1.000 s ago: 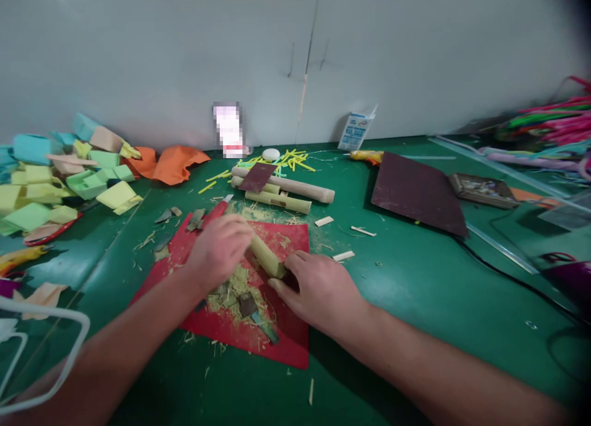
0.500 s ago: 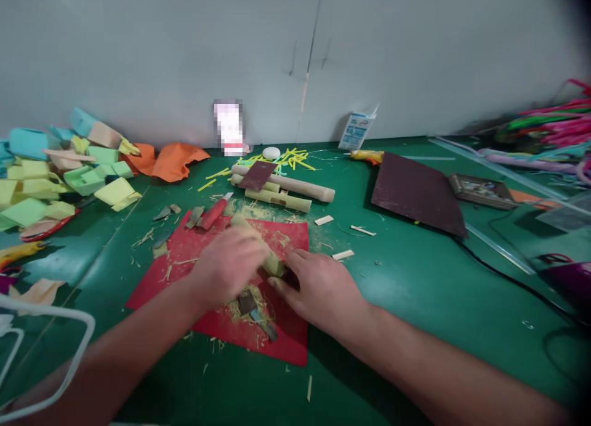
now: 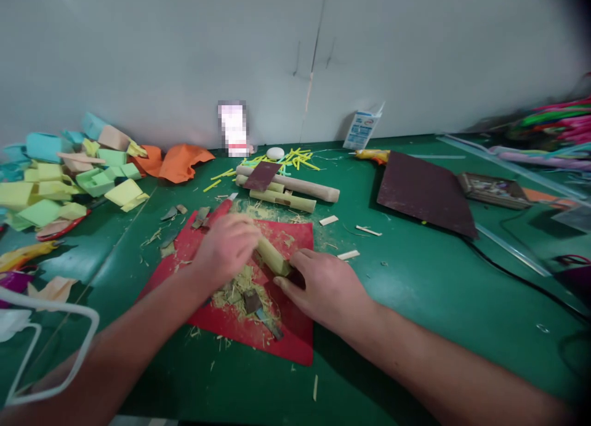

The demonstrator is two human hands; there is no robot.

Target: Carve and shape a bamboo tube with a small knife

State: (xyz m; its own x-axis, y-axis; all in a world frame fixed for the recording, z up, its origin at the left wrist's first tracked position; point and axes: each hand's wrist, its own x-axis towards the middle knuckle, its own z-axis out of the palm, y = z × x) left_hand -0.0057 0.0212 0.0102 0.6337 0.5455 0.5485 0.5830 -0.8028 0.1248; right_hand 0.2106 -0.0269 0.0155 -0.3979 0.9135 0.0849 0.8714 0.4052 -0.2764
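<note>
Head view: left fingers (image 3: 247,234) and right fingers (image 3: 301,260) grip a slanting tube (image 3: 273,257), near end rightmost.

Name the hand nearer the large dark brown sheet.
Right. The right hand is left of the large dark brown sheet and closer to the viewer; the left hand is farther left.

Pale yellow-green bamboo tube (image 3: 273,257) over a flat red sheet (image 3: 295,332); from the tube, plain grey wall (image 3: 184,63) at twelve o'clock, dark maroon square panel (image 3: 425,195) at two, crumpled orange sheet (image 3: 182,163) at ten.
</note>
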